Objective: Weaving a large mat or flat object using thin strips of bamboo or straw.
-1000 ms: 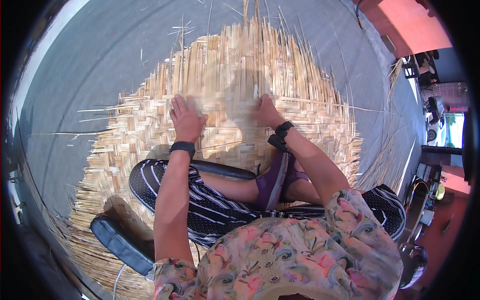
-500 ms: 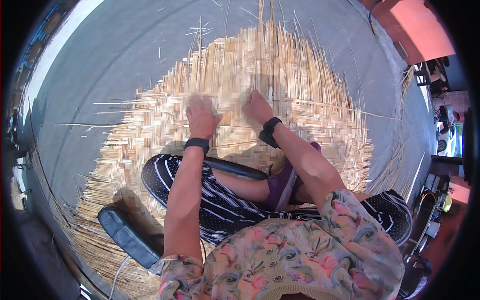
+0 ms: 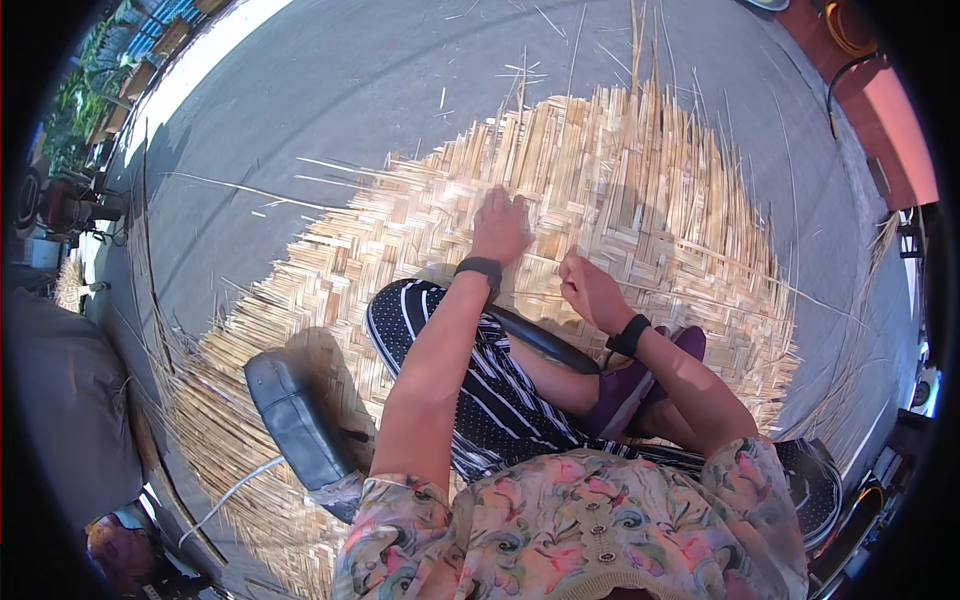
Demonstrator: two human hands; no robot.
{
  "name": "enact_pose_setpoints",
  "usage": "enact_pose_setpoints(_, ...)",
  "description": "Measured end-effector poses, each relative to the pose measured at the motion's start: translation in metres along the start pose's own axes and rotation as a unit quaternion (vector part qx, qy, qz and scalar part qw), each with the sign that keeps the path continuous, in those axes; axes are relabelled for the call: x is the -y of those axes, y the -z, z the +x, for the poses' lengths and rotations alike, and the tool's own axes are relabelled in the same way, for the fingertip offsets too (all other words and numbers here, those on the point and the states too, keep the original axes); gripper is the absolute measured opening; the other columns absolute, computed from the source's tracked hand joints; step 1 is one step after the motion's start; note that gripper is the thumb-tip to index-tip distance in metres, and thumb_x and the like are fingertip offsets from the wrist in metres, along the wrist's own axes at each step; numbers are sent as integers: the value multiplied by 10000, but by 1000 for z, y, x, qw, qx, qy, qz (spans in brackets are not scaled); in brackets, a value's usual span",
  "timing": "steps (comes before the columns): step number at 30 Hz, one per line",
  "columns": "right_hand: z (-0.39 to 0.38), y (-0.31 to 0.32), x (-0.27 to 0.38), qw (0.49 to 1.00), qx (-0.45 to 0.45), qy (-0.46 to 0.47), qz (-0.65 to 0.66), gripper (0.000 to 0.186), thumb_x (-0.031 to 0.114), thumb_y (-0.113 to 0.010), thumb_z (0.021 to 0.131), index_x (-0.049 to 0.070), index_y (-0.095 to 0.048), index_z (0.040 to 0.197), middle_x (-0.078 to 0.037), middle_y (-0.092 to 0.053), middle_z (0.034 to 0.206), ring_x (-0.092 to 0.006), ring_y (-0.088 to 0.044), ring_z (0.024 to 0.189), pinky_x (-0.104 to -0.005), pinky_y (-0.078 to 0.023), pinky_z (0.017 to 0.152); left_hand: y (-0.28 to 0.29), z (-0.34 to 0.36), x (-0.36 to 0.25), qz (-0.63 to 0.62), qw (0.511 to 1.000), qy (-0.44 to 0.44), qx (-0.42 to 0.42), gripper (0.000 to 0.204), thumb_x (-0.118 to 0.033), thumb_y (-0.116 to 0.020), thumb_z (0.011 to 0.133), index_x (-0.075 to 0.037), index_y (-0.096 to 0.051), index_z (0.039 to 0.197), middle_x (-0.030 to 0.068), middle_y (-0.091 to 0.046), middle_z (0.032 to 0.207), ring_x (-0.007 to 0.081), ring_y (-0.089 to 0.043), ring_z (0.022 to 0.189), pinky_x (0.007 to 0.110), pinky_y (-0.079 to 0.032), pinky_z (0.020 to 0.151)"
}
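A large mat of woven bamboo-like strips (image 3: 330,265) lies under me, with loose strip ends fringing its edges. My left hand (image 3: 500,230) rests flat on the weave, palm down, fingers stretched forward. To its right and slightly nearer to me, my right hand (image 3: 594,294) is closed in a fist just over the mat. Whatever sits inside that fist is hidden from view. A long dark bar-like object (image 3: 548,340) lies on the mat beside my bent leg, nearer than both hands.
A black padded block (image 3: 300,420) with a pale cord sits at the left on the mat. Loose strips (image 3: 230,186) stick out over the grey floor (image 3: 330,90). A grey covered bulk (image 3: 70,400) stands at far left, and a reddish wall (image 3: 890,130) at right.
My view has turned left, so the mat shifts right and down in the picture. Relative to the weave, my right hand has come slightly nearer to me, still closed. My left hand stays flat.
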State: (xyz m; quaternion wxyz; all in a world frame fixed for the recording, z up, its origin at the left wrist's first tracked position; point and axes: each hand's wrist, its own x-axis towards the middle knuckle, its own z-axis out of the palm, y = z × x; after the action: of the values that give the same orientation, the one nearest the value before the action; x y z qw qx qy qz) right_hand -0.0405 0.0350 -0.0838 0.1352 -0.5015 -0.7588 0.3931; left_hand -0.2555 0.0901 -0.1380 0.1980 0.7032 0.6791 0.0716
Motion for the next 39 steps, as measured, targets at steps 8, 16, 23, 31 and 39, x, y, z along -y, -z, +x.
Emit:
enact_pose_setpoints(8,-79,-34,1,956,77,157,-236,449,56,-640,740,39,-489,1163,-163,-508,1179,-386,-513,1118,-454,-508,884,68,-11,36,-241,955,44,-164,452,-275,-713,811,-24,-644,1181,184,-577,1281,368,-512,1215,448,-424,1011)
enact_pose_setpoints(16,-88,-59,-17,977,3,139,-162,301,86,-553,839,55,-546,1138,-156,-568,1103,-372,-573,1063,-444,-538,794,291,-99,73,-288,917,-2,-275,417,-196,-615,951,24,-574,1302,175,-594,1322,236,-552,1233,341,-396,1054)
enact_pose_setpoints(23,-84,-39,-19,968,-60,155,-186,188,140,-545,862,105,-635,1023,-155,-602,979,-363,-623,945,-458,-515,786,448,-204,26,-125,919,-23,-373,395,-240,-623,971,-33,-602,1307,89,-650,1239,158,-600,1119,302,-455,968)
enact_pose_setpoints(31,-116,84,25,899,-76,221,-370,148,112,-560,852,136,-654,965,-100,-630,843,-317,-663,858,-439,-536,700,517,-224,6,-111,917,-116,-365,358,-248,-622,973,-70,-629,1283,72,-659,1225,121,-616,1086,295,-484,892)
enact_pose_setpoints(39,-253,302,92,803,-104,160,-565,55,84,-649,791,119,-640,833,-73,-611,785,-304,-664,818,-385,-525,685,524,-214,-79,143,969,-146,-136,373,-279,-600,979,-52,-617,1275,94,-660,1190,168,-631,1085,314,-494,915)
